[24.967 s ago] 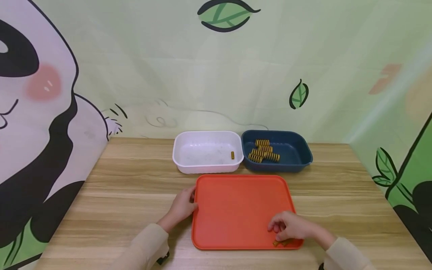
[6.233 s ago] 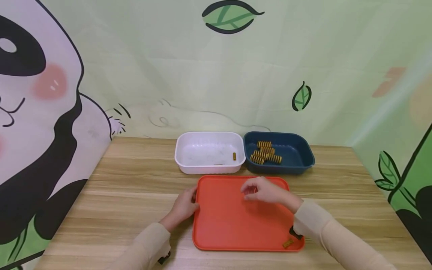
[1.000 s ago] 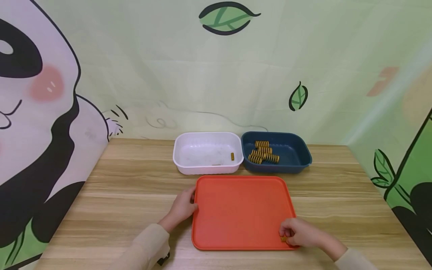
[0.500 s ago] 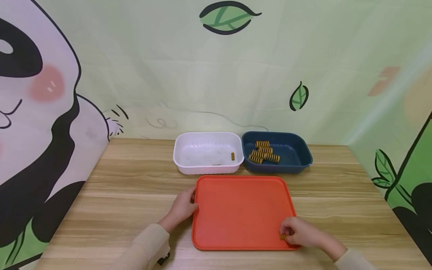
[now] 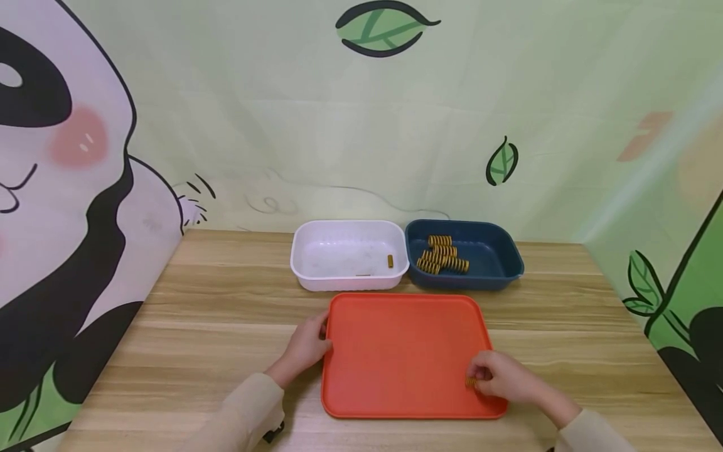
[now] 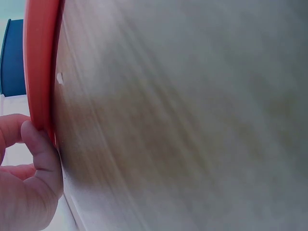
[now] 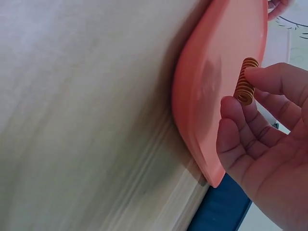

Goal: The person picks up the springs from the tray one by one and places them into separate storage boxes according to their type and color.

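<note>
My right hand [image 5: 503, 376] pinches a small gold-brown coil spring [image 7: 244, 81] between thumb and fingers, over the front right part of a red tray [image 5: 403, 351]. In the right wrist view the spring's open end shows between the fingertips. My left hand [image 5: 305, 346] grips the tray's left edge, its thumb at the rim [image 6: 41, 67] in the left wrist view. Behind the tray, a white bin [image 5: 302, 267] holds one small spring [image 5: 390, 261] at its right side and a sliver of another at its front wall.
A dark blue bin [image 5: 497, 251] stands against the white bin's right side, with several larger gold springs [image 5: 443, 257] heaped in its left half. Both bins sit at the back of the wooden table [image 5: 226, 282], before a printed cloth backdrop.
Earlier, two small springs lay in the tray's front right corner, and one has since appeared in the white bin. Just now, my right hand lifts the other slightly. The left hand stays put.
</note>
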Demonstrator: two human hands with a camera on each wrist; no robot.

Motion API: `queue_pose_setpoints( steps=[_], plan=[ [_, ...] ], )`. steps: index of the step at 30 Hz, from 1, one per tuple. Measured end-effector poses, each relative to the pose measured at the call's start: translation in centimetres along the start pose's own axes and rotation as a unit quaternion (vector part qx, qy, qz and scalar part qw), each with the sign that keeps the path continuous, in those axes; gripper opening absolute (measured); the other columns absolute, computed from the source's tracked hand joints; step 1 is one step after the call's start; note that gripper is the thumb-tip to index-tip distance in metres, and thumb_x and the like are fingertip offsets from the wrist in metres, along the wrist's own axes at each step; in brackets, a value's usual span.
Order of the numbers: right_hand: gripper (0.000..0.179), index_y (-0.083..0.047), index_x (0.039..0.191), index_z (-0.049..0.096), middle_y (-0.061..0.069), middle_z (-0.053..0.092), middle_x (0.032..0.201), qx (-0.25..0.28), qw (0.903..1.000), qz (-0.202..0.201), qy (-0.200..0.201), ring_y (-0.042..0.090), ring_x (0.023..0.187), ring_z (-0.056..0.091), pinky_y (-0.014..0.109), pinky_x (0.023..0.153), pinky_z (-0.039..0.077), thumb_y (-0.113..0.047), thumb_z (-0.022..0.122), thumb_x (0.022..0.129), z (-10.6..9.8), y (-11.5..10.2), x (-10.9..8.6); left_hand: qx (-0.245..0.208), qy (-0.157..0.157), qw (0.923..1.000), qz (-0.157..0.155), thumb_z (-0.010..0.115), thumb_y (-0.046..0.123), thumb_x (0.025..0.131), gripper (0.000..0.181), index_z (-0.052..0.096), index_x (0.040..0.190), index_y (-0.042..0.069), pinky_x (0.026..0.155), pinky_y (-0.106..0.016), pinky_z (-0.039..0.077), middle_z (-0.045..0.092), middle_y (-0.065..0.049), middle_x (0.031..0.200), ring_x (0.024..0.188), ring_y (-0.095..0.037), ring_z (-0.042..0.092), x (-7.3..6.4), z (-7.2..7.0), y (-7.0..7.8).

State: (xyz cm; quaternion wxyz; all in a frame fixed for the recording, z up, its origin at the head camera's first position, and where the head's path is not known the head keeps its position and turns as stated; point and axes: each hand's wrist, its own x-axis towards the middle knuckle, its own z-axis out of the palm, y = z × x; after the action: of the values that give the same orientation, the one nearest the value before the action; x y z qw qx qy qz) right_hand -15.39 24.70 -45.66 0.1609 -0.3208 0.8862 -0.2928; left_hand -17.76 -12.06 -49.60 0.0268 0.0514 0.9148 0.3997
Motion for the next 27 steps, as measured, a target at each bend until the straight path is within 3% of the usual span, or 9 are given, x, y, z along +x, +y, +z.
queue_pose_setpoints(
  steps=[27],
  plan=[
    [0.013, 0.0, 0.089, 0.066, 0.001, 0.058, 0.08, -0.017, 0.998, -0.01, 0.059, 0.003, 0.072, 0.049, 0.02, 0.062, 0.046, -0.001, 0.062, 0.077, -2.5, -1.2, 2.2, -0.001, 0.002, 0.9999, 0.012, 0.06, -0.008, 0.064, 0.059, 0.05, 0.122, -0.002, 0.058, -0.024, 0.044, 0.058, -0.008, 0.071, 0.066, -0.016, 0.051, 0.0, 0.1, -0.1]
  ],
)
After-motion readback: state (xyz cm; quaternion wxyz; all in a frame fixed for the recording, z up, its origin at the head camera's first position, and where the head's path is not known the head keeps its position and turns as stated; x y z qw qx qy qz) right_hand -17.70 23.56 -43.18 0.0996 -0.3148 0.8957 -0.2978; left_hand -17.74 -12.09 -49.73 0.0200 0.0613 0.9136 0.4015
